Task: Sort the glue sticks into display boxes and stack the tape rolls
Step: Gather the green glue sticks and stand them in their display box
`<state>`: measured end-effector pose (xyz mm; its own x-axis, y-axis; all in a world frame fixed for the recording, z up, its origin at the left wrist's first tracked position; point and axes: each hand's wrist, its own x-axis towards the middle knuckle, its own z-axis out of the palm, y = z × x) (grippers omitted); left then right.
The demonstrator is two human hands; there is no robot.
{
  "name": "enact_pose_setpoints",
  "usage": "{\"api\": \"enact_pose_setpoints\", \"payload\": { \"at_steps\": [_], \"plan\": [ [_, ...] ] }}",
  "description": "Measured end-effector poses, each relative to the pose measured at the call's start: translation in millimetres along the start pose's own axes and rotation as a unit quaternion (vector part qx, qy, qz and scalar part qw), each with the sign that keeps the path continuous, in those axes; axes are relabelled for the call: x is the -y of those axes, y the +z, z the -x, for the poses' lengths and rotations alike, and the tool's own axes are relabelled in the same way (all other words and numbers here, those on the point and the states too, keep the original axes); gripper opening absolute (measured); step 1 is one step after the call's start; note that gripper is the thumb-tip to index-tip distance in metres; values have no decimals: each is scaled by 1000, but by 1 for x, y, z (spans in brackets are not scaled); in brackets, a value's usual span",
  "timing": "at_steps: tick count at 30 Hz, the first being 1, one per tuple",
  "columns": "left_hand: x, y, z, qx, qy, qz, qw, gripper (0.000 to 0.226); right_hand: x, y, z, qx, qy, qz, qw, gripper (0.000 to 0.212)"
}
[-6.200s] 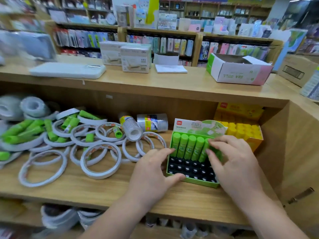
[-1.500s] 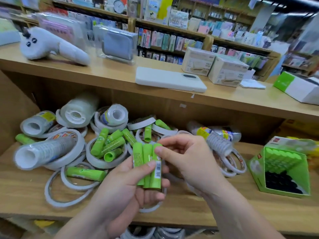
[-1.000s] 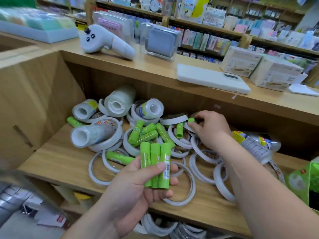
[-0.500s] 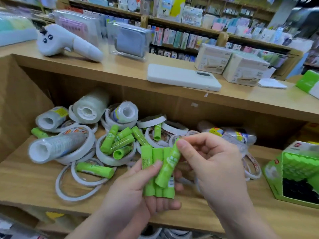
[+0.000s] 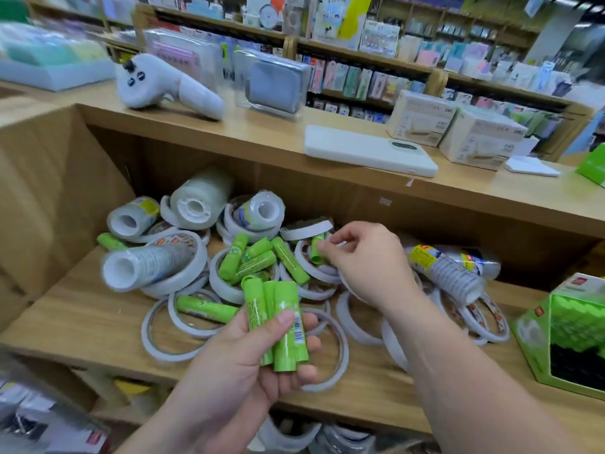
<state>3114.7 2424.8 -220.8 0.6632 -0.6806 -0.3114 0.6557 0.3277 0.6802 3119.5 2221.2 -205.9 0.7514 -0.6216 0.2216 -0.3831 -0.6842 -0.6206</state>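
Nearest: my left hand (image 5: 242,371) grips a bundle of glue sticks (image 5: 281,326). Beyond, on the shelf (image 5: 82,322): my right hand (image 5: 370,263) pinches one glue stick (image 5: 315,250) among tape rolls (image 5: 199,199). Display box (image 5: 530,335), far right.

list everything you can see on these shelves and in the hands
loose glue sticks: several, green, among the rings
tape rings: many, white, lower shelf
wrapped tape packs: several, white, lower shelf
display box: one, green, lower shelf right
phone: one, white, upper shelf
controller: one, white, upper shelf left
cartons: two, off-white, upper shelf right
left hand: grips held glue sticks, a few, green
right hand: fingers pinch a single glue stick, green
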Motion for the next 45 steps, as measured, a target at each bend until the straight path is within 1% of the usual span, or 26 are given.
{"api": "enact_pose_setpoints", "payload": {
  "at_steps": [3,4,6,8,10,11,13,15,17,19,21,23,25,28,29,31,33,34,35,36,38,40,42,45],
  "plan": [
    [-2,-7,7,-18,6,-3,1000,46,5,13,-22,37,18,93,995,35],
    [-2,-9,8,-23,6,-3,1000,46,9,16,-26,55,31,106,992,34],
    [-1,-11,11,-28,4,-3,1000,46,12,19,-30,80,55,94,991,32],
    [-1,-11,13,-27,3,-1,1000,47,8,15,-28,59,47,72,995,28],
    [-2,-11,14,-25,4,3,1000,46,2,3,-20,11,7,53,999,24],
    [-1,-11,13,-25,5,4,1000,46,0,-5,-14,4,-6,43,999,22],
    [-1,-9,12,-22,5,7,1000,44,-5,-23,0,18,-16,28,999,20],
    [0,-6,8,-27,2,9,1000,45,-9,-37,21,21,-25,-5,999,19],
    [4,-2,4,-36,-1,5,999,48,-8,-41,46,25,-29,-104,994,21],
    [9,5,1,-52,0,8,999,52,-2,-38,71,34,-37,-207,977,22],
    [11,11,-1,-65,8,27,998,48,4,-29,88,47,-51,-255,964,20],
    [12,16,0,-75,12,39,996,42,9,-18,99,67,-63,-286,954,18],
    [9,17,2,-79,21,38,996,41,10,-8,103,87,-76,-297,948,18],
    [4,13,8,-107,45,30,993,29,12,-3,100,127,-134,-294,938,14],
    [2,11,11,-115,49,28,992,30,15,-4,97,139,-157,-289,934,10],
    [-1,6,15,-129,60,26,989,39,21,-9,86,148,-191,-264,934,5],
    [-5,2,21,-145,75,29,986,39,26,-9,66,120,-181,-218,952,6],
    [-6,0,24,-150,84,31,985,38,27,-7,53,90,-176,-171,965,4],
    [-8,-2,27,-154,92,34,983,37,28,-3,39,62,-176,-105,977,6],
    [-9,-4,29,-158,99,36,982,38,29,2,26,48,-182,-28,982,13],
    [-10,-9,33,-167,101,36,980,39,29,15,5,69,-194,107,973,26],
    [-11,-15,35,-169,95,28,981,39,31,26,-4,91,-203,197,955,30],
    [-12,-20,35,-166,92,16,982,36,32,34,-6,83,-225,236,942,30],
    [-15,-22,33,-162,96,5,982,35,31,39,-8,82,-234,238,939,35]
  ]
}}
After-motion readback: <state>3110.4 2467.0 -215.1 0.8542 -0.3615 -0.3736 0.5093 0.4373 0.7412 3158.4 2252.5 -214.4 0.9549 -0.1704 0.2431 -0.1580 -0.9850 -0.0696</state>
